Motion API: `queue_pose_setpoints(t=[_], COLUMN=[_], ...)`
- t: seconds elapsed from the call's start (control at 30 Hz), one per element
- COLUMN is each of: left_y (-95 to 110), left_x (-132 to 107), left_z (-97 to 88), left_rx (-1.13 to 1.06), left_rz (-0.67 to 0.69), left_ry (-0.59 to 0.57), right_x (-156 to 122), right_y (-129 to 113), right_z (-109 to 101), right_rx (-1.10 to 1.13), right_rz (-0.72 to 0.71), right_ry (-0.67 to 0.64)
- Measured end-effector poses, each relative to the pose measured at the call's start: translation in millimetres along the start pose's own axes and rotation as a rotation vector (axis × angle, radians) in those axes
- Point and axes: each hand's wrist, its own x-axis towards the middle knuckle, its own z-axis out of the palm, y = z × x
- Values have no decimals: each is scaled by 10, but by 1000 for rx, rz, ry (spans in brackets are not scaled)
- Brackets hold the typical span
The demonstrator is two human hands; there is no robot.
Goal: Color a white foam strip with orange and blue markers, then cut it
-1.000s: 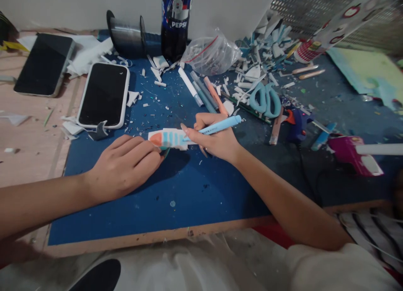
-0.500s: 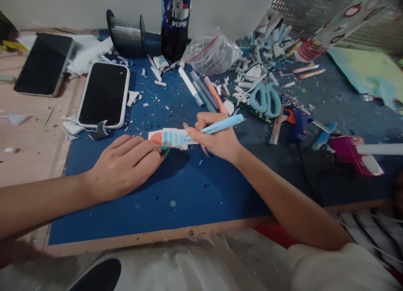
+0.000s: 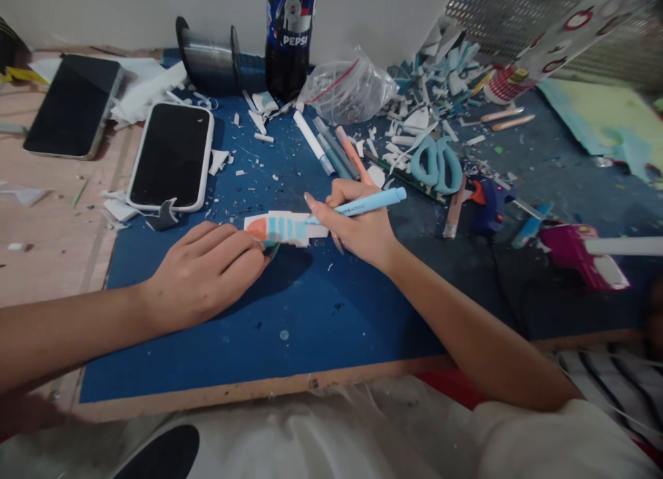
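Over the blue bench (image 3: 222,355), gripping a light-blue marker (image 3: 370,202) in the right hand (image 3: 361,227), with its tip at the blue stripes of a white cutout (image 3: 291,228); holding the cutout's orange end in the closed grip of the left hand (image 3: 211,275), nearer than the loose markers (image 3: 312,139).

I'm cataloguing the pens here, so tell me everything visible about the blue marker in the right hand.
The blue marker looks plastic, light in shade, with a straight barrel and small dark lettering. The right hand grips it toward its writing end; its back end points up to the right. The tip slants down to the left, at the striped white piece; contact is hard to tell.
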Motion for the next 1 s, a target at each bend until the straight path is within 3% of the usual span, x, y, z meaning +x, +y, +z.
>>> queue_pose_setpoints(t=[0.2,0.33,0.67,0.87,1.0], left_y=[-8,-11,-13,-5,-9], left_x=[7,10,1,5,-6], left_z=[-9,-9,5,2,8], left_rx=[-7,-8,13,2,10], left_rz=[12,22,21,11,9], left_ry=[10,12,21,3,0], right_x=[-8,-23,-21,-25,-25], right_y=[18,14,19,27,14], right_z=[-4,1,5,-76,-116], right_rx=[55,64,70,92,41], right_rz=[-6,10,0,46,30], right_ry=[-86,-23,-89,42,30])
